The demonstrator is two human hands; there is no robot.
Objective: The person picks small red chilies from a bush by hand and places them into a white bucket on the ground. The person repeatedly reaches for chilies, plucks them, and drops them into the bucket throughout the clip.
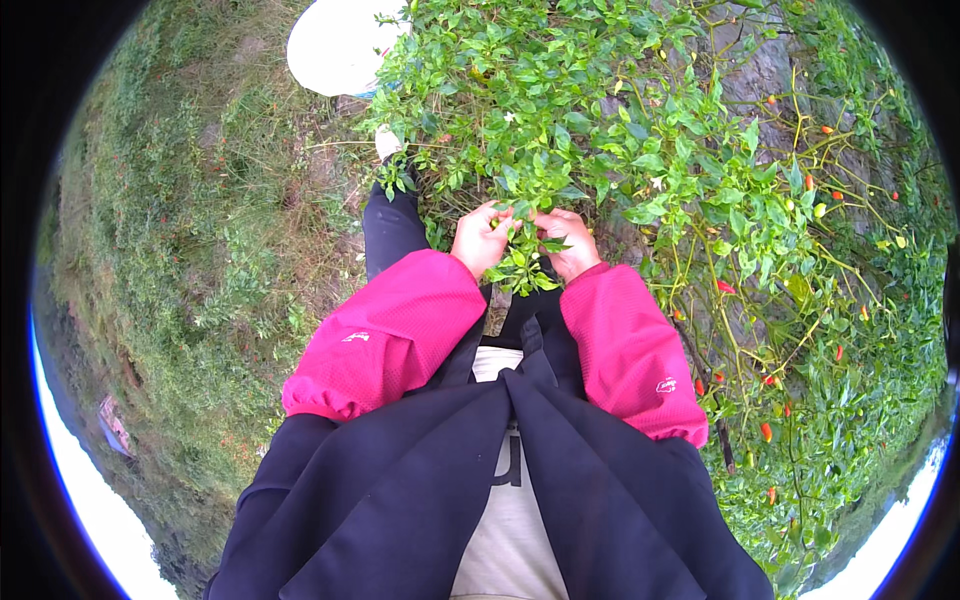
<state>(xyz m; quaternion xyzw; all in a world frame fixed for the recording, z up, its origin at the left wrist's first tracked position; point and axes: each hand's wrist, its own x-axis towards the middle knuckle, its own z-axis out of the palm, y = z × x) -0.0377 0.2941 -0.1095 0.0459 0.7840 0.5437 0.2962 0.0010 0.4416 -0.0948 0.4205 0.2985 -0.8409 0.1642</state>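
A leafy chili pepper plant point(525, 180) stands before me, and both my hands are in its foliage near the middle of the view. My left hand point(481, 236) is curled at a leafy shoot, with a small green chili pepper point(495, 223) showing by its thumb and forefinger. On the shoot's other side is my right hand point(568, 241), its fingertips among the leaves at the stem. Leaves partly cover the fingertips of both hands, so the right hand's grip is unclear. The tip of the shoot point(523, 271) hangs between my wrists.
A white container point(341, 49) stands at the upper left, partly behind leaves. Red and orange chili peppers point(725, 287) dot the branches to the right. Grass and weeds point(247, 210) cover the ground at left. My leg point(394, 225) is beside the plant.
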